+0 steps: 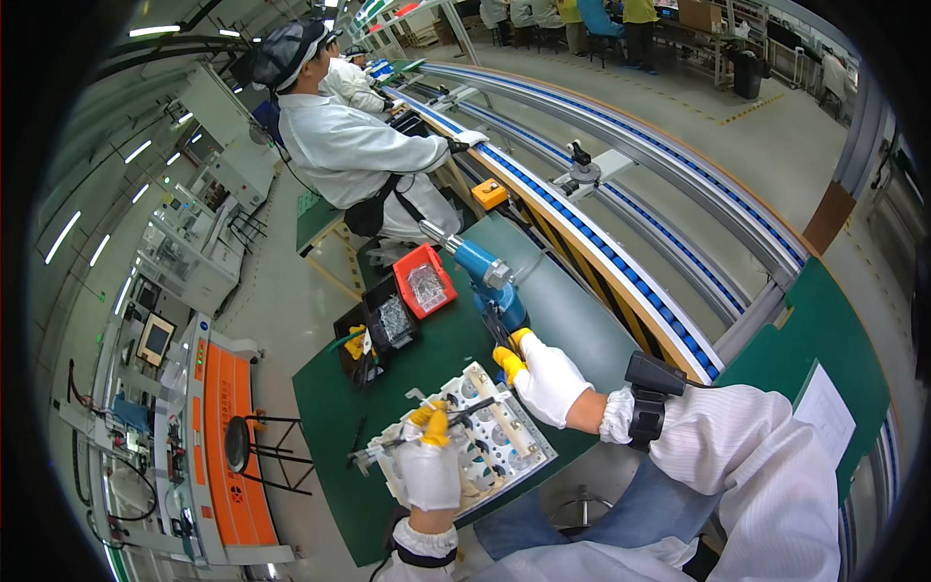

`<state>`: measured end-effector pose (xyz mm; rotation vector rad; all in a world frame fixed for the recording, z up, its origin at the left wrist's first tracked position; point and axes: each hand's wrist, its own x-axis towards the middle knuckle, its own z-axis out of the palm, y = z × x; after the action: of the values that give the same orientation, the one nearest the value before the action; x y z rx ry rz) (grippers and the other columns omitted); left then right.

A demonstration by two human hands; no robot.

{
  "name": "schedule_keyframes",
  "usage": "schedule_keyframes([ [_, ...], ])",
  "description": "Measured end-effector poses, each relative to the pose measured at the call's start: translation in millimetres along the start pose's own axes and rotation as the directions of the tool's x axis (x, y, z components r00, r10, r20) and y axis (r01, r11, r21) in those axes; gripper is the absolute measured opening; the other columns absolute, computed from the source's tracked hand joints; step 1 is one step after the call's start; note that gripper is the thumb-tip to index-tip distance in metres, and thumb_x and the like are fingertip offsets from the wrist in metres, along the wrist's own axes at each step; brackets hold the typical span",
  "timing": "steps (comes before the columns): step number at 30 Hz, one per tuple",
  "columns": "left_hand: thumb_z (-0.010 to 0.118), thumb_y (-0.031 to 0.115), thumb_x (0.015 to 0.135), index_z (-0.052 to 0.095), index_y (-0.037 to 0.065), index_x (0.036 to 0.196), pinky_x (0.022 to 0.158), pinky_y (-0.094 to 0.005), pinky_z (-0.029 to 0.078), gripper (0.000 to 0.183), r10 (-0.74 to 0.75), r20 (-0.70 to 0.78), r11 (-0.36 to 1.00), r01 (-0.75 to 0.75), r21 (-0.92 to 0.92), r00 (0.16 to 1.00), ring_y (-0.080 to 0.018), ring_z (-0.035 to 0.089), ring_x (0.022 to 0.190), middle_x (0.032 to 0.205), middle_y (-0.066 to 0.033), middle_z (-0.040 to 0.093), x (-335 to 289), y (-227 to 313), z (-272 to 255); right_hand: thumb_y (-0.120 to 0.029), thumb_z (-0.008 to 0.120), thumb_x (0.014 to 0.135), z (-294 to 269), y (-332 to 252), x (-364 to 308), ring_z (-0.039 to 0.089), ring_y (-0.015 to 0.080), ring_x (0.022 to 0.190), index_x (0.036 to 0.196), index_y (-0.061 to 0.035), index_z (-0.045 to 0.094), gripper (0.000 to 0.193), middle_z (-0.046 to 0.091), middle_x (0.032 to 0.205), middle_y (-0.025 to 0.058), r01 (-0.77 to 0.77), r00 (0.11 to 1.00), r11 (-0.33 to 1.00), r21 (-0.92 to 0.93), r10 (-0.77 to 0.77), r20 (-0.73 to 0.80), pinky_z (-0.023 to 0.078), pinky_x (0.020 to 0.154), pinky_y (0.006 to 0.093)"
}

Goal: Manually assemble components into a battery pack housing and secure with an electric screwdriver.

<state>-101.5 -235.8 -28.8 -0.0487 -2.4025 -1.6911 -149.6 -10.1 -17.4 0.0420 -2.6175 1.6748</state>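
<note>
My left hand (431, 470), in a white glove with yellow fingertips, is closed over a white molded housing (524, 464), its fingers pinched round a thin dark cable (477, 409) that runs across it. The housing has round recesses and dark parts inside. My right hand (551, 384), gloved the same way, is beyond the housing's far right corner. Its fingers are closed at slim black strands (498, 328) beside a blue heat gun (477, 262) with a metal nozzle; exactly what they grip is partly hidden.
A red bin (423, 281) and black bins (390, 322) of small parts stand left of the heat gun on the green table (335, 466). Yellow-handled cutters (359, 341) lie in a black bin. Beyond runs a conveyor (601, 254) with a yellow box (490, 194). A co-worker (349, 136) works farther along.
</note>
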Motion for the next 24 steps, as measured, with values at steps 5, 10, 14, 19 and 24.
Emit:
schedule_keyframes([
  [5, 0.073, 0.009, 0.096, 0.071, 0.001, 0.114, 0.086, -0.0265, 0.052, 0.020, -0.025, 0.167, 0.993, 0.044, -0.111, 0.986, -0.0130, 0.063, 0.098, 0.111, -0.0061, 0.069, -12, 46, -12, -0.016, 0.058, 0.095, 0, 12, 14, 0.067, 0.0493, 0.085, 0.124, 0.0001, 0.051, 0.034, 0.068, 0.090, 0.0305, 0.078, 0.997, 0.993, 0.085, -0.077, -0.021, 0.052, 0.072, 0.0536],
  [10, 0.074, 0.013, 0.096, 0.070, -0.005, 0.118, 0.083, -0.0273, 0.056, 0.029, -0.061, 0.105, 0.982, 0.078, -0.172, 0.993, -0.0166, 0.069, 0.089, 0.104, -0.0107, 0.073, -17, 4, -28, -0.021, 0.057, 0.101, -8, -4, 3, 0.067, 0.0476, 0.089, 0.118, 0.0008, 0.054, 0.027, 0.069, 0.095, 0.0297, 0.040, 0.998, 0.991, 0.130, -0.047, 0.045, 0.053, 0.075, 0.0490],
  [14, 0.071, 0.019, 0.099, 0.066, -0.006, 0.123, 0.070, -0.0293, 0.060, 0.035, -0.120, 0.033, 0.974, 0.125, -0.189, 0.992, -0.0180, 0.070, 0.076, 0.099, -0.0119, 0.072, -15, 3, -30, -0.026, 0.056, 0.104, -8, -6, -1, 0.067, 0.0447, 0.091, 0.115, 0.0017, 0.056, 0.030, 0.069, 0.098, 0.0285, -0.028, 0.995, 0.982, 0.186, 0.010, 0.099, 0.052, 0.079, 0.0459],
  [19, 0.067, 0.021, 0.101, 0.066, -0.007, 0.120, 0.068, -0.0318, 0.061, 0.033, -0.219, 0.177, 0.905, 0.268, -0.329, 0.959, -0.0205, 0.072, 0.072, 0.097, -0.0155, 0.073, -13, 31, -36, -0.027, 0.056, 0.104, 0, -2, 3, 0.068, 0.0362, 0.085, 0.115, 0.0028, 0.058, 0.032, 0.069, 0.095, 0.0248, -0.100, 0.994, 0.956, 0.277, 0.087, 0.062, 0.051, 0.077, 0.0420],
  [24, 0.061, 0.024, 0.104, 0.060, -0.006, 0.130, 0.070, -0.0337, 0.062, 0.040, -0.305, 0.225, 0.926, 0.343, -0.156, 0.925, -0.0246, 0.074, 0.077, 0.100, -0.0176, 0.073, -6, 40, -42, -0.028, 0.057, 0.104, 2, 5, 10, 0.068, 0.0344, 0.084, 0.117, 0.0028, 0.058, 0.033, 0.070, 0.096, 0.0244, -0.125, 0.992, 0.922, 0.366, 0.108, 0.065, 0.051, 0.076, 0.0410],
])
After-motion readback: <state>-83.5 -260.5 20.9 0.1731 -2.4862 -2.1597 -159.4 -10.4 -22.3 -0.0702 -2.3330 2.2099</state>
